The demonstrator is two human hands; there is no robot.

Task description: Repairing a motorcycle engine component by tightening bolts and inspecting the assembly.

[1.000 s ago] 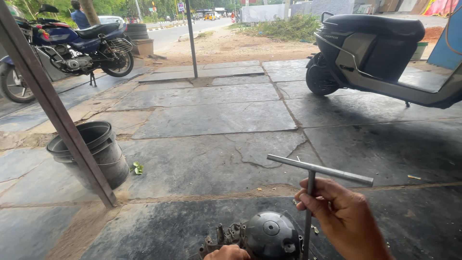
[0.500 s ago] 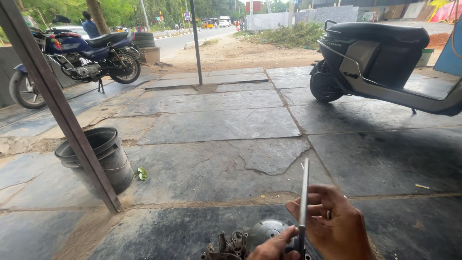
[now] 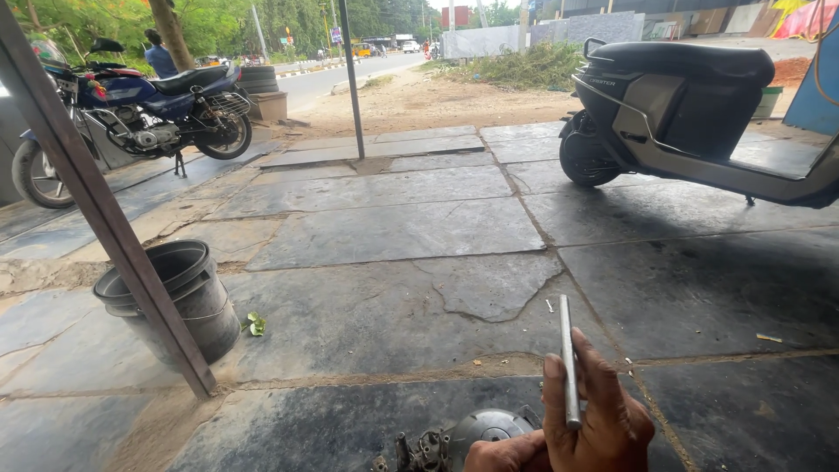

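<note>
Stone slabs (image 3: pixel 393 232), dark and cracked, spread out in front of me under the shelter. My right hand (image 3: pixel 599 419) sits at the bottom edge of the view, fingers curled around a T-handle wrench (image 3: pixel 568 358); the steel crossbar points away from me, and my thumb lies along it. The shaft below the bar is hidden behind my palm. My left hand (image 3: pixel 507 453) barely shows at the lower edge, just beside the right one and resting against a small engine part (image 3: pixel 476 430), a grey domed casing with a cluster of metal fittings on its left side. How wide or closed the left hand is, I cannot tell, since most of it is cut off by the frame. The engine part lies on the floor directly under my hands.

To my left a slanted metal post (image 3: pixel 96 197) runs from the top corner down to the floor, and a dark plastic bucket (image 3: pixel 175 297) stands just behind its foot. A small green leaf (image 3: pixel 255 324) lies near the bucket. Farther off on the left a blue motorcycle (image 3: pixel 131 109) is parked, with a person standing behind it. On the right a grey and black scooter (image 3: pixel 690 114) stands on the slabs. A thin upright pole (image 3: pixel 351 79) rises between them, with a road and trees beyond.
</note>
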